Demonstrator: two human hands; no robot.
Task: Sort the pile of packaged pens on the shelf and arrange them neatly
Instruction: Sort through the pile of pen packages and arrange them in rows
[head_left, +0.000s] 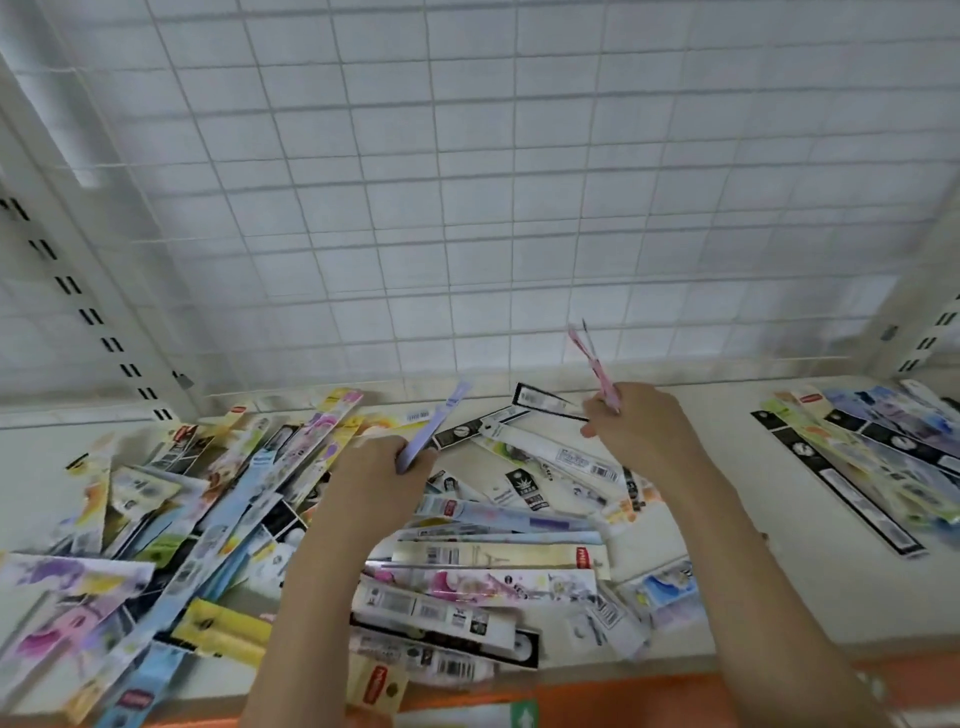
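**Both hands up off the pile, one pack in each**

Head view: left hand (382, 470) grips a lilac pen pack (435, 423) by its lower end, fingers curled round it; the pack angles up and away toward the back wall. Right hand (636, 423) pinches a pink pen pack (592, 366) near its lower end, and the pack sticks up above the knuckles, tilted slightly left. There may be a second thin pack behind the pink one, but motion blur makes it hard to tell. The hands are apart and not touching each other.

The loose pile of packaged pens (249, 519) lies on the shelf (779, 597) below and left of the left hand, and runs on under both forearms. Packs cross each other at all angles, some overhanging the front edge. Between the hands, just beyond them, lie a few black-and-white packs (488, 423).

Well right of the right hand is a sorted row of packs (862, 457), lying side by side and roughly parallel.

Behind the hands a white wire grid panel (467, 182) stands in front of a tiled wall. A slotted upright (88, 312) stands far left of the left hand.
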